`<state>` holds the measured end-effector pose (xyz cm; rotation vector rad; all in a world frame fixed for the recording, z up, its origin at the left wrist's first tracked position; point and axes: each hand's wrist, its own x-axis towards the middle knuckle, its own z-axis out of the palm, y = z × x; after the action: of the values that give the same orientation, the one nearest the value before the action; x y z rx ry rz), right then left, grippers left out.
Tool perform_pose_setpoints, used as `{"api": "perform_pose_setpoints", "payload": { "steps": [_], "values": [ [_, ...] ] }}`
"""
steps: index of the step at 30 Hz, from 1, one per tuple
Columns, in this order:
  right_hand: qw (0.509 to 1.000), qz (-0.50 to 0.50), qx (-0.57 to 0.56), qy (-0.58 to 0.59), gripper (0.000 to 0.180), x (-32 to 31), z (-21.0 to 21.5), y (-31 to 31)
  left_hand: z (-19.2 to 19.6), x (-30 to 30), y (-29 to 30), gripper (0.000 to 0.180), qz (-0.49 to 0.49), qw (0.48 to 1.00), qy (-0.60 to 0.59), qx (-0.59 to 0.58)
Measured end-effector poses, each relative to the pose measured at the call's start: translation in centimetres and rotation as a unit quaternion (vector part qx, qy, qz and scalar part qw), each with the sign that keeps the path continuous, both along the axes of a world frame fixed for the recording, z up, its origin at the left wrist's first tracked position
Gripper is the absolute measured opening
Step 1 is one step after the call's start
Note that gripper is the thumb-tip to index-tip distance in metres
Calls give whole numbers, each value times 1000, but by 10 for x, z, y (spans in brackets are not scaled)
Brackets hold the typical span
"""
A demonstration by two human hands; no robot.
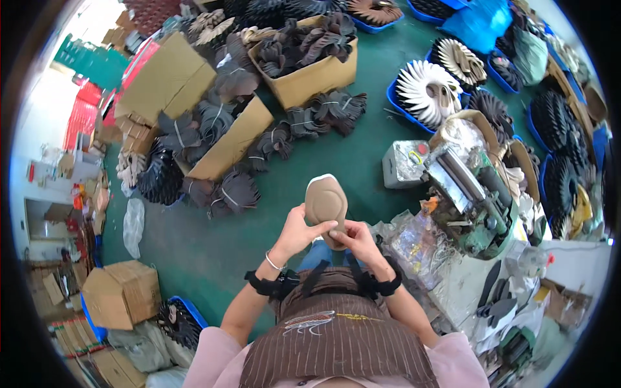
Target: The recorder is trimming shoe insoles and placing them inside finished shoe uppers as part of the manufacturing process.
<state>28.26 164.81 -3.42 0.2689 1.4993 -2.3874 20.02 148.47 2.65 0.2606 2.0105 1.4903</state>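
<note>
A beige insole [325, 199] with a raised oval pad and a pale rim at its far end is held up in front of my apron. My left hand [296, 231] grips its left edge, thumb pressed across the lower part. On the near end, my right hand [358, 240] pinches the insole between thumb and fingers, close to the left thumb. Both hands are closed on this one piece. The fingers underneath it are hidden.
Ahead, open cardboard boxes [317, 83] hold dark insole-like pieces, and tied bundles [237, 191] lie on the green floor. To the right stand a machine with a roller [457, 180], a metal tin [396, 169] and blue baskets [411, 115] of fanned pieces.
</note>
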Motion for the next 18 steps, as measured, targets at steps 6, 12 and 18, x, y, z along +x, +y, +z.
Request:
{"api": "perform_pose_setpoints", "payload": {
  "steps": [6,12,18],
  "values": [
    [929,-371,8,-5,22,19,-1,13,-16,-32,-18,66,4,986,160,-40],
    [852,-519,-2,-62,25,56,-23,72,-37,-105,70,51,-149,978,146,-23],
    [837,-538,-24,-93,27,49,-52,144,-33,-153,264,66,-311,919,230,-75]
  ]
}}
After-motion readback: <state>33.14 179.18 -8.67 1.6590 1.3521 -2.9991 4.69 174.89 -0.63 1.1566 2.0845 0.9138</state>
